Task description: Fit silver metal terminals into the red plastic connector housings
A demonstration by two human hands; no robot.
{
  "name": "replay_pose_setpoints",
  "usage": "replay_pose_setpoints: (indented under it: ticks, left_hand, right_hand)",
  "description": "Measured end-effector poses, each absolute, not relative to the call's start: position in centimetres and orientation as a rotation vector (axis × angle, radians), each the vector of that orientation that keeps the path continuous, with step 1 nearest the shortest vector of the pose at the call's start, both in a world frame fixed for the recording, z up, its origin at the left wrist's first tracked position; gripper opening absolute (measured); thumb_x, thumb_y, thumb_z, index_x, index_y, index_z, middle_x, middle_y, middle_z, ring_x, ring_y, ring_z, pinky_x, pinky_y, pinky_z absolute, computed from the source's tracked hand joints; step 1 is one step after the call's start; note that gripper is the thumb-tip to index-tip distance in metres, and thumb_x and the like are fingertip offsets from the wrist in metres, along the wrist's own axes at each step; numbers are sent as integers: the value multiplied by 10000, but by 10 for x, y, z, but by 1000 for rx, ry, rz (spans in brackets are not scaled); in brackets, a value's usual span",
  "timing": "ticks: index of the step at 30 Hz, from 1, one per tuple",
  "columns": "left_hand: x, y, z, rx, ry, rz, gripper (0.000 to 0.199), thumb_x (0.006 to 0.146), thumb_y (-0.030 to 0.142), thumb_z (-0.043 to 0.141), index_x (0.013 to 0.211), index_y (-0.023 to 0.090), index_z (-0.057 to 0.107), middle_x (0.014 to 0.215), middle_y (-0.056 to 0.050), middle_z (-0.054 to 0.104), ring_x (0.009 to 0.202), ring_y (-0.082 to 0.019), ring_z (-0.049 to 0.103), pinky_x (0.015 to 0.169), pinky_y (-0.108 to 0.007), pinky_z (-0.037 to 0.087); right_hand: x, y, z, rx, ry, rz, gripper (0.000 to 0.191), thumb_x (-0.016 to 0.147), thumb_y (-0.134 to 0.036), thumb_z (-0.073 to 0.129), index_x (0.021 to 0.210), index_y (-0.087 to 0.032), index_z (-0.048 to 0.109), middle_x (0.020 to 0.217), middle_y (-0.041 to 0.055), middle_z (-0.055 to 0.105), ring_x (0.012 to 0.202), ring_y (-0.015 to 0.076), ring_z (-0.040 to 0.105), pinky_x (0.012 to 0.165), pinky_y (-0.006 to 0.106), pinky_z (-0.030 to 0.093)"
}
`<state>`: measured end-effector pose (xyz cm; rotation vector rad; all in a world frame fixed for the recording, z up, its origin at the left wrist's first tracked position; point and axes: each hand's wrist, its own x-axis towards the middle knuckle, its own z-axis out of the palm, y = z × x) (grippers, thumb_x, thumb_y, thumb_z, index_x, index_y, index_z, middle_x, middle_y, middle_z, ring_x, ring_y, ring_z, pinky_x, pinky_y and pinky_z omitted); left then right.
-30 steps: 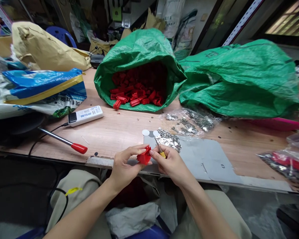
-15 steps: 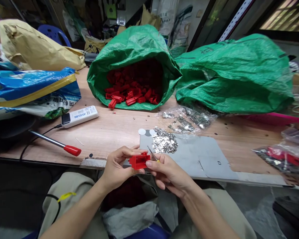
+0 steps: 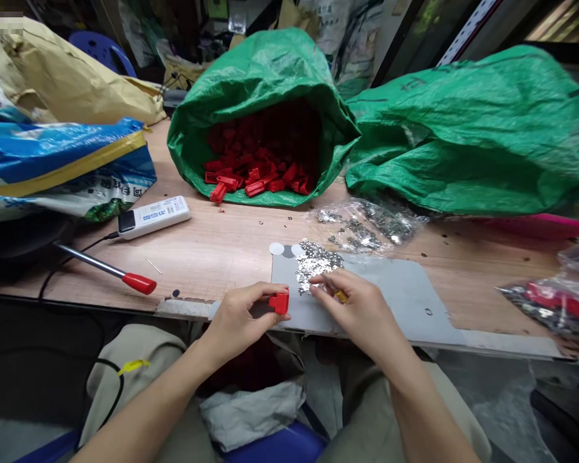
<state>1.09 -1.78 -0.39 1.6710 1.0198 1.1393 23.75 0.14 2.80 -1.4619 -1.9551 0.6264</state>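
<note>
Between the thumb and fingers of my left hand (image 3: 241,312) is a small red plastic housing (image 3: 280,301), turned so that its hollow side is not visible. My right hand (image 3: 354,305) is closed around a slim tool with a yellow part (image 3: 340,296), mostly hidden by the fingers. Its thumb and index finger reach the near edge of a pile of small shiny metal pieces (image 3: 318,258). Whether the fingertips pinch one of those pieces, I cannot make out. The pile lies on a grey sheet (image 3: 390,299) at the table's front edge.
A green sack (image 3: 270,64) full of red housings lies open at the back, beside another green sack (image 3: 473,135). Bagged metal parts (image 3: 367,228) lie behind the pile. Leftward are a white device (image 3: 154,217) and a red-tipped lever (image 3: 139,283). An open sack (image 3: 255,411) sits below my hands.
My right hand has left the housing and moved right and up to the metal pieces, tool still in it. My left hand has rotated the housing. The view has shifted slightly.
</note>
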Motion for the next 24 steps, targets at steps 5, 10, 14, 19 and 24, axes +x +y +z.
replay_pose_setpoints:
  ticks: [5,10,14,19,24]
  left_hand:
    - [11,-17,-7,1869,1076,1124,307,833,129,729,1125,219,705,1147,-38,760,1067,-192,714,974,-298,563]
    - [9,-16,-3,1869,1120,1091,271,848,180,738,1114,220,704,1127,-37,758,1039,-184,713,934,-284,557]
    - [9,-15,-2,1866,1116,1101,268,834,176,754,1095,211,705,1118,-39,757,1041,-181,710,938,-276,553]
    - [10,-14,-3,1866,1122,1102,290,818,150,760,1097,212,708,1124,-41,758,1048,-185,714,922,-275,566]
    - [10,-13,-5,1856,1101,1135,291,806,157,777,1086,208,717,1159,-49,752,1129,-196,695,985,-292,561]
  right_hand:
    - [222,0,17,-1489,-2194,504,136,960,-181,567,906,-185,692,867,56,634,779,225,622,685,319,449]
    - [228,2,27,-1420,-2184,626,114,905,-94,604,856,-197,612,890,27,638,818,201,614,707,295,431]
    - [245,-1,36,-1356,-2221,795,131,929,-115,551,874,-207,628,902,15,651,843,186,622,736,282,436]
    - [243,-6,37,-1708,-2101,717,77,928,-195,616,869,-211,664,855,9,682,792,208,641,671,290,417]
    - [218,-17,33,-1977,-2074,484,121,889,-214,724,801,-209,640,762,-4,679,726,226,644,611,298,366]
